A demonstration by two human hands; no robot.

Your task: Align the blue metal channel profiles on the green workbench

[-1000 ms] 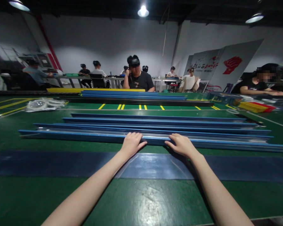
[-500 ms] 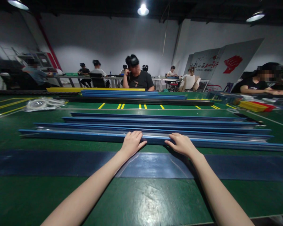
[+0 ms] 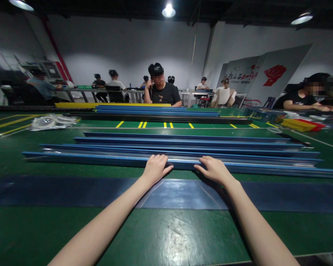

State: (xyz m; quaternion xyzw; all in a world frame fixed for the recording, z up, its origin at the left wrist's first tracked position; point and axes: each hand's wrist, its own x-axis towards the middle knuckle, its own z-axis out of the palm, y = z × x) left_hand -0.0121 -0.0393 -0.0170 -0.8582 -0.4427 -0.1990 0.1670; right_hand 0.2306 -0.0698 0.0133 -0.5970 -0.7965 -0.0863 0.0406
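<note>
Long blue channel-shaped rails lie side by side across the green table, running left to right. My left hand (image 3: 156, 168) is on the nearest blue rail (image 3: 86, 159), its fingers bent over the upper edge and its thumb along the near side. A short way to the right, my right hand (image 3: 214, 169) grips the same rail in a similar way, thumb pointing inward. Both sets of fingertips are partly hidden behind the rail's edge. Between my forearms, a flat clear bluish strip (image 3: 183, 195) lies on the table, nearer to me than the rails.
Behind the near rails (image 3: 188, 143) are a black bar (image 3: 155, 118), more blue rails (image 3: 155, 111) and a yellow rail (image 3: 111, 105). A plastic-wrapped bundle (image 3: 52, 122) lies left; yellow and red trays (image 3: 299, 125) stand right. A person (image 3: 165, 92) sits opposite; others sit farther off.
</note>
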